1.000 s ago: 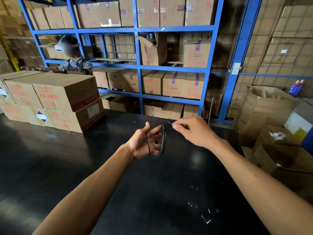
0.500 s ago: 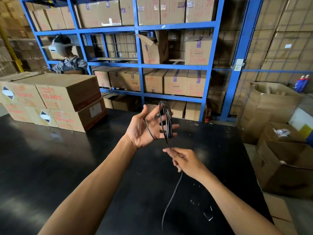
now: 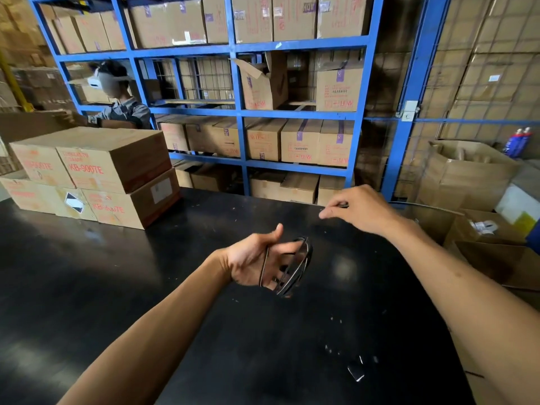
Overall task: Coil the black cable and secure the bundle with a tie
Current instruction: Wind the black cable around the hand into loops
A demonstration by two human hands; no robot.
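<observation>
Several loops of the thin black cable point(image 3: 304, 260) are wound around the spread fingers of my left hand point(image 3: 257, 263), which is held palm-up over the black table point(image 3: 146, 287). Up and to the right of it, my right hand point(image 3: 361, 210) pinches the cable's free end between thumb and fingers. The strand between the two hands is hard to make out against the dark tabletop. A small black piece with a shiny edge point(image 3: 356, 372) lies on the table near its front right; I cannot tell whether it is the tie.
Stacked cardboard boxes point(image 3: 96, 173) stand on the table's far left. Blue shelving point(image 3: 242, 112) full of boxes runs behind the table. A person point(image 3: 119, 97) works at the back left. Open cartons point(image 3: 473, 176) crowd the floor to the right.
My right hand has swung from below the coil up to its right, carrying the cable's tail. My left hand with the loops has come down lower over the table.
</observation>
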